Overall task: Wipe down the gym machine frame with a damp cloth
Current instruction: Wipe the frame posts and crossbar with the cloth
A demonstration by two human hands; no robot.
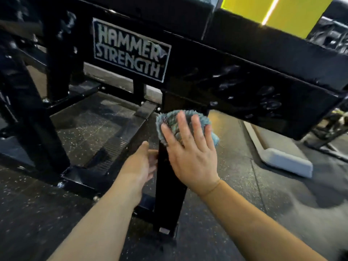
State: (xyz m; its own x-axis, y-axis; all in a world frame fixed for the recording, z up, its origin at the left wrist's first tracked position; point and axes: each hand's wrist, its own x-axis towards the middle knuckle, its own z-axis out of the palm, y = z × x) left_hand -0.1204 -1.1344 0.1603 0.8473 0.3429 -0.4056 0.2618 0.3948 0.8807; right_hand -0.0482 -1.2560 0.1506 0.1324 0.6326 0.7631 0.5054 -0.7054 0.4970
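A rectangular label (131, 50) on the side of the black frame beam (235, 76) of the gym machine reads "HAMMER STRENGTH" in pale block letters on two lines, inside a thin pale border, with no other readable writing.

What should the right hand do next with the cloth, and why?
Probably slide the cloth down the post. The right hand presses it flat at the post's top, under the beam, so the post's length lies below; the left hand touches its side.
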